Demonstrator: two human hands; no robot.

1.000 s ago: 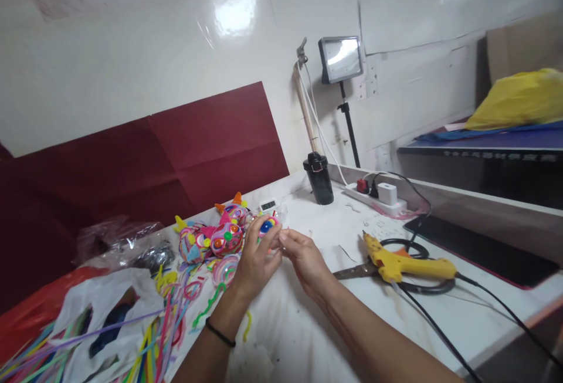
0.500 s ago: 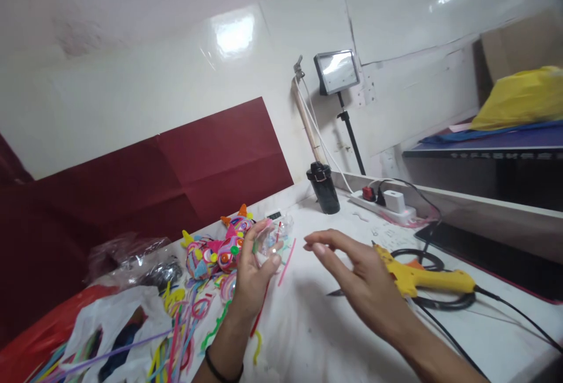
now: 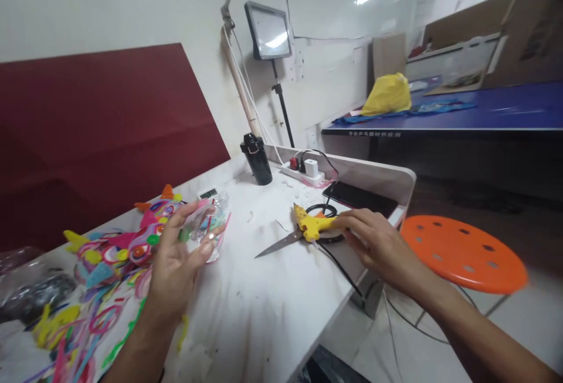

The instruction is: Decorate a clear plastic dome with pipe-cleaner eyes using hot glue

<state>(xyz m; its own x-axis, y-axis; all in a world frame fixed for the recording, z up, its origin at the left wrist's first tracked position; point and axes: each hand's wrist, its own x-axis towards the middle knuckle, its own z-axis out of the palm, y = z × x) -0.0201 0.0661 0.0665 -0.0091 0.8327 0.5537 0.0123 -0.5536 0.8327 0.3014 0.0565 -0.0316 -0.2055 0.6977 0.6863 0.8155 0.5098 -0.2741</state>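
Observation:
Fingers curled, my left hand [image 3: 178, 263] holds a clear plastic piece [image 3: 200, 224] with some pink at its edge, above the left part of the white table [image 3: 264, 289]. My right hand [image 3: 373, 242] is closed on the handle of a yellow glue gun [image 3: 314, 223], whose nozzle points left. Beside the gun lie scissors [image 3: 279, 246], blades toward the left. Colourful decorated craft figures [image 3: 127, 242] sit left of my left hand.
A black bottle [image 3: 258, 163] and a power strip [image 3: 305, 173] stand along the table's back. Colourful strips [image 3: 88, 330] cover the left side. An orange stool [image 3: 466, 254] is at the right; cables hang off the table edge.
The view has turned right, bringing the orange stool in. My right hand has moved from above the table onto the glue gun's handle. My left hand still holds the clear piece.

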